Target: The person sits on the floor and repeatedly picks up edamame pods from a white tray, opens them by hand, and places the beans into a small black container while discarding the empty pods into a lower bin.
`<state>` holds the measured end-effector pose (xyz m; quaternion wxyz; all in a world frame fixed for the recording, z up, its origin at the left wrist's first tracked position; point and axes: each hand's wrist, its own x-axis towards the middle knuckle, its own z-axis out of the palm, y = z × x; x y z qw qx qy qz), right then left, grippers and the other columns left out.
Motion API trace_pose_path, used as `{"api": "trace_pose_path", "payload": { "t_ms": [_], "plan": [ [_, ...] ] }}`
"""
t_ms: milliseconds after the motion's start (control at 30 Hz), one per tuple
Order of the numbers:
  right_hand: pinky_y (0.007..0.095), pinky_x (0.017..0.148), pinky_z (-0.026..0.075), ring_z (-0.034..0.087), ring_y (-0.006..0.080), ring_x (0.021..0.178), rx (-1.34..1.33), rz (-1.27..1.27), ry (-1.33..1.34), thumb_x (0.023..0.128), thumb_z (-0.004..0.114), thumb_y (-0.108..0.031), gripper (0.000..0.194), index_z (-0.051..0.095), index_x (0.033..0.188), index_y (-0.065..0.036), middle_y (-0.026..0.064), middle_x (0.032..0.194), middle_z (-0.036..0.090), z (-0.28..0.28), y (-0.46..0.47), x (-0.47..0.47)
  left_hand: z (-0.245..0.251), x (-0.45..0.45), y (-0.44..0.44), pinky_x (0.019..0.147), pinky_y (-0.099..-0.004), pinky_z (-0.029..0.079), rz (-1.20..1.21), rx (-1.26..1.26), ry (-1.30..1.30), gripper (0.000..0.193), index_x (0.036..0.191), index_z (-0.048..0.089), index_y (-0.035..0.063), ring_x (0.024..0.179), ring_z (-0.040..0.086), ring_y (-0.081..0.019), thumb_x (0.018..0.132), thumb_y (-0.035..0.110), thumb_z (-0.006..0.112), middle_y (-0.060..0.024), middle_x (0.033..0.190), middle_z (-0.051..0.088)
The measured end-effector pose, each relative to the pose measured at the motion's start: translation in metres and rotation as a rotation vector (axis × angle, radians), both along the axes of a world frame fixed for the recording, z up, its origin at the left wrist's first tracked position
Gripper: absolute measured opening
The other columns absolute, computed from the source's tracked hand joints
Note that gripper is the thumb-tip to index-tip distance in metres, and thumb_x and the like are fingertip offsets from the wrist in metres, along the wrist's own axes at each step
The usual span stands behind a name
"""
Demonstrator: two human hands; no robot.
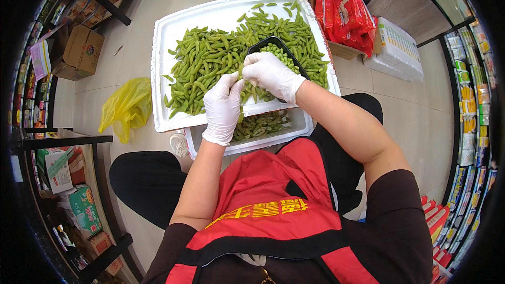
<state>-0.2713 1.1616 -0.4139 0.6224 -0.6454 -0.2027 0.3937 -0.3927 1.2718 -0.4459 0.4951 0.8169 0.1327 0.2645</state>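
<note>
My left hand (pixel 222 110) and my right hand (pixel 272 73), both in thin white gloves, meet over the front of a white foam lid (pixel 167 37). Their fingertips pinch a green edamame pod (pixel 240 71), mostly hidden by the fingers. A big heap of edamame pods (pixel 205 55) covers much of the lid. Partly beneath my right hand, a black plastic tray (pixel 298 61) holds shelled green beans (pixel 278 52). Below the lid's near edge, a white foam box (pixel 276 139) contains darker pods (pixel 258 125).
A crumpled yellow plastic bag (pixel 128 106) lies on the tiled floor at left, with a cardboard box (pixel 82 52) farther back. Red packets (pixel 349 17) and a white wrapped pack (pixel 394 49) stand at right. Stocked shelves (pixel 469 106) line both sides.
</note>
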Motion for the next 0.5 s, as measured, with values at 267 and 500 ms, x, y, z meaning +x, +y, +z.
{"api": "trace_pose_path", "payload": {
  "t_ms": [267,500],
  "plan": [
    [0.0231,0.048,0.034,0.044,0.0078,0.054,0.051,0.074,0.14,0.079,0.061,-0.01,0.005,0.058,0.076,-0.008,-0.0015,0.064,0.051,-0.003,-0.001,0.009,0.008,0.002,0.013,0.053,-0.0196,0.042,-0.164,-0.971,0.034,0.018,0.099,0.065,-0.0002,0.056,0.053,-0.0076,0.099,0.017,0.061,-0.0055,0.076,0.067],
    [0.0254,0.048,0.036,0.047,0.0075,0.059,-0.058,0.162,-0.117,0.084,0.07,-0.024,0.025,0.056,0.093,-0.006,0.0004,0.073,0.054,0.006,-0.002,-0.001,-0.006,0.003,0.018,0.047,-0.0191,0.03,-0.159,-0.821,0.058,0.016,0.093,0.064,0.0047,0.052,0.042,-0.0033,0.098,0.02,0.062,0.0022,0.067,0.058]
  ]
}}
